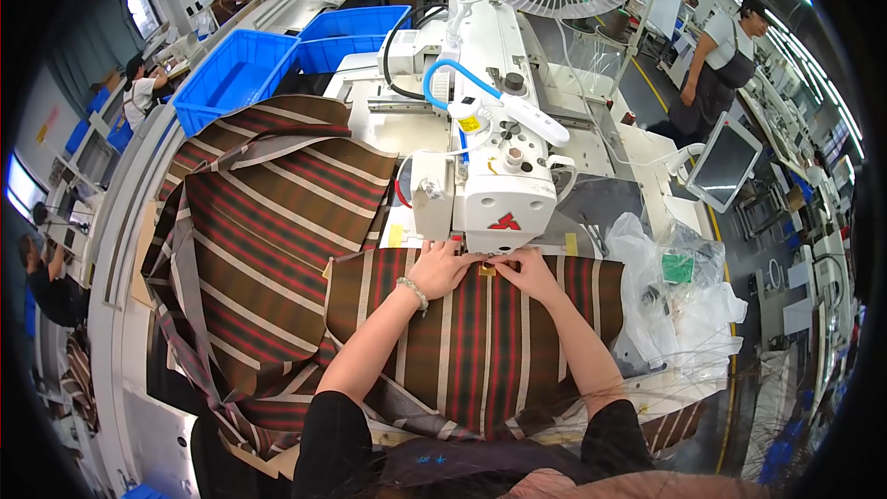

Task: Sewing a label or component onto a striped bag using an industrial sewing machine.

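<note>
I have the left hand [440, 271] palm down at the upper edge of a brown cloth panel with red and cream stripes [464, 351], its fingers half extended; the right hand [527, 274], fingers more curled, meets that edge, its thumb and forefinger close together beside a small gold-coloured tag [486, 270]; the fingertips are partly hidden, so I cannot tell whether either hand pinches the cloth; the panel spreads toward six o'clock from the hands; at twelve, just above them, I see a white sewing-machine head [508, 203]; a folded heap of matching striped cloth [277, 231] lies at nine, blue plastic bins [236, 74] at eleven, crumpled translucent plastic bags [702, 323] at three to four.
</note>
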Demonstrator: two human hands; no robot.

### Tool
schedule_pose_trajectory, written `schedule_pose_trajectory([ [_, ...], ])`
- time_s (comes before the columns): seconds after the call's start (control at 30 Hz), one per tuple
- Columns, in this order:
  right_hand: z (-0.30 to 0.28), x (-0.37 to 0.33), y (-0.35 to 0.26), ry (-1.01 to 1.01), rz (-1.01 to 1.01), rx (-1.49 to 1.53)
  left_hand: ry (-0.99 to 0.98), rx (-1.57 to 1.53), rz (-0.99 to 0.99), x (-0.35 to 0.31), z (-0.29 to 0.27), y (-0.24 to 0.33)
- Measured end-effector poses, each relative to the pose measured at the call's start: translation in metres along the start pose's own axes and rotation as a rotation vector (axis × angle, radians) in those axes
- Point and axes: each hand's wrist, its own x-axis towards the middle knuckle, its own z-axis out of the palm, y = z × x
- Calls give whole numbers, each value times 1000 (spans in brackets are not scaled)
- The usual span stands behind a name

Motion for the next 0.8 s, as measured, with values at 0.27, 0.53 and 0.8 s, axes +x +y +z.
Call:
schedule_pose_trajectory([
  [0.27,-7,0,15,-127,-39,-75,161,62,75,-1,13,-5],
  [0.53,-5,0,18,-109,-44,-53,108,63,44,0,13,-4],
  [0.8,-4,0,19,-99,-27,-54,105,63,57,0,13,-4],
])
